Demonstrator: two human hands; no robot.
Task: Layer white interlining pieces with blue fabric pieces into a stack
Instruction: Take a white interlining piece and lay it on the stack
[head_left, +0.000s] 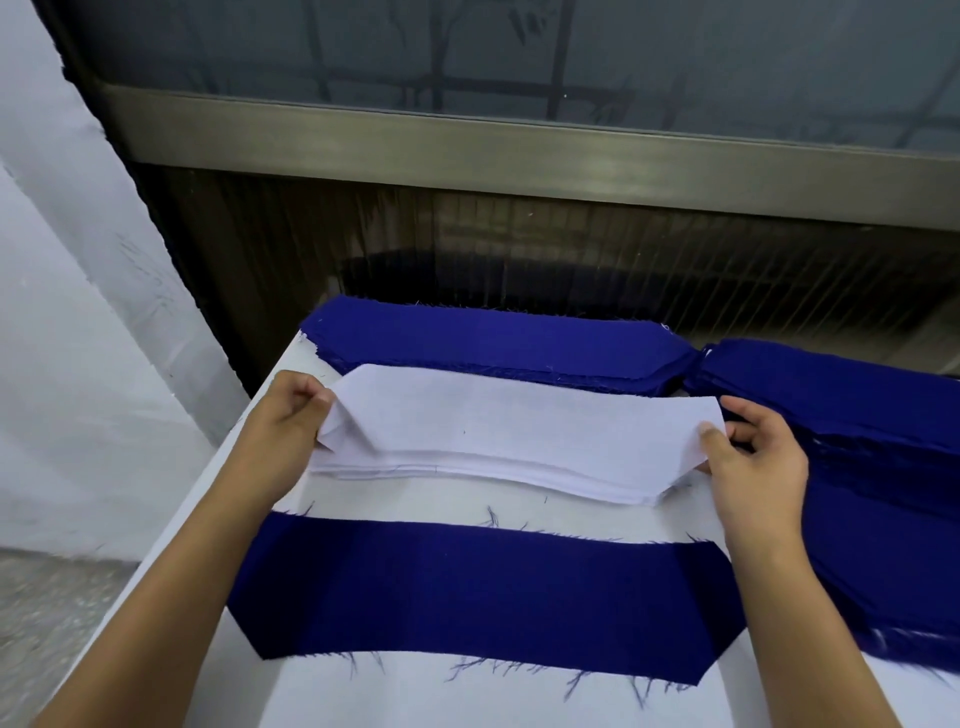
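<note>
A stack of white interlining pieces (519, 436) lies across the middle of the white table (415, 696). My left hand (283, 421) pinches the left end of the top white piece, which is lifted and folded there. My right hand (753, 457) grips the right end of the same piece, thumb on top. A single blue fabric piece (483, 592) with frayed edges lies flat nearer to me, apart from the white stack. A pile of blue fabric pieces (493, 343) sits behind the white stack.
Another thick pile of blue fabric (872, 467) covers the table's right side. A window frame (519, 150) and dark wall stand behind the table. White cloth (78, 312) hangs at the left, beyond the table's left edge.
</note>
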